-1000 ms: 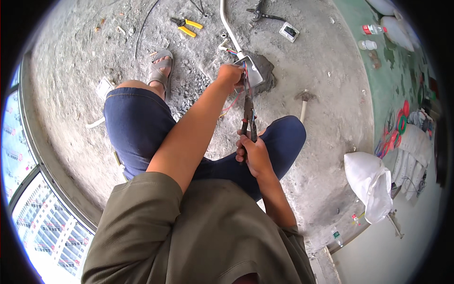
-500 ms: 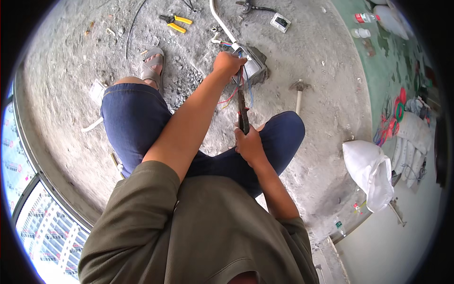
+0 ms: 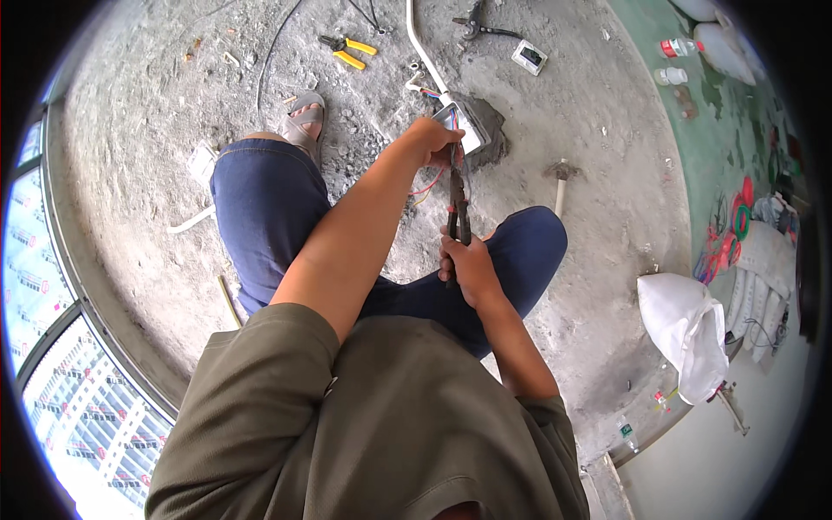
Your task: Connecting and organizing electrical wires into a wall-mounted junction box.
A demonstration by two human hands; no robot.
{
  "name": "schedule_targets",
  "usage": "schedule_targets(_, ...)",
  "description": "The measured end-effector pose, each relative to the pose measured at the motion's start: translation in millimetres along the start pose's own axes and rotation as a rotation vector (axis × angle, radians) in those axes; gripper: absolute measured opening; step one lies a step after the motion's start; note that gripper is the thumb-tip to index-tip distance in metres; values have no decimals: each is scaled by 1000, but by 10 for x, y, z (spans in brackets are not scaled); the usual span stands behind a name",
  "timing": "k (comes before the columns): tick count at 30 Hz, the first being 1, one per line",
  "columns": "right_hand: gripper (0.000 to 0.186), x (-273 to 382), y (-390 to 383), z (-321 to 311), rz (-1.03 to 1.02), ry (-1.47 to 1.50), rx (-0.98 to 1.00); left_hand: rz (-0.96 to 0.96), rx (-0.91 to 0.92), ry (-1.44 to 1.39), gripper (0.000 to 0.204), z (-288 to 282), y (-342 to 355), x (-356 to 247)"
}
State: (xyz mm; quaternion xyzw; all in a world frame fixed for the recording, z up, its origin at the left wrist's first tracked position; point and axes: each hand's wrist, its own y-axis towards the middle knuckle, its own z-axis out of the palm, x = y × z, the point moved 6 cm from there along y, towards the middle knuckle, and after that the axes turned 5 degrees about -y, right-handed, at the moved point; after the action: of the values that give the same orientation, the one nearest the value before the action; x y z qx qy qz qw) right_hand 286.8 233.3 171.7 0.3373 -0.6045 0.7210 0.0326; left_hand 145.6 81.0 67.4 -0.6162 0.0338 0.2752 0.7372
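My left hand [image 3: 436,143] is closed on the electrical wires [image 3: 423,187] at the near edge of a grey junction box [image 3: 475,141]. Red and yellow lengths hang below its fingers. My right hand [image 3: 469,263] grips the handles of dark pliers [image 3: 458,195] with red marks near the pivot. Their jaws point away from me and reach the wires just under my left fingers; the very tips are hard to make out. A white conduit [image 3: 425,54] runs into the far side of the box, which sits in a rough hole in the concrete.
Yellow-handled wire strippers [image 3: 351,50] lie at the far left of the box. Farther back are another pair of pliers [image 3: 472,29] and a small white box [image 3: 529,57]. A hammer [image 3: 562,184] lies right of my knee, and a white sack [image 3: 680,325] stands farther right.
The view has shifted, so the surroundings sit farther right. The pliers' handles look somewhat more spread in my right hand. My left hand stays at the box with the wires.
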Motion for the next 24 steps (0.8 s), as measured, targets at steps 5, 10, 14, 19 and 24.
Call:
schedule_targets(5,26,-18,-29,142,52,610,202,-5,98,70,19,0,-66,63)
schedule_targets(10,32,-7,34,30,-6,333,191,46,54,201,18,-46,-132,-29)
schedule_targets(14,35,-20,18,81,38,495,343,86,75,213,16,-66,-140,-28)
schedule_targets(19,41,69,-25,170,36,709,435,77,91,213,15,-15,-145,-48)
schedule_targets(24,45,55,-82,215,61,720,570,90,91,88,14,-53,-61,7)
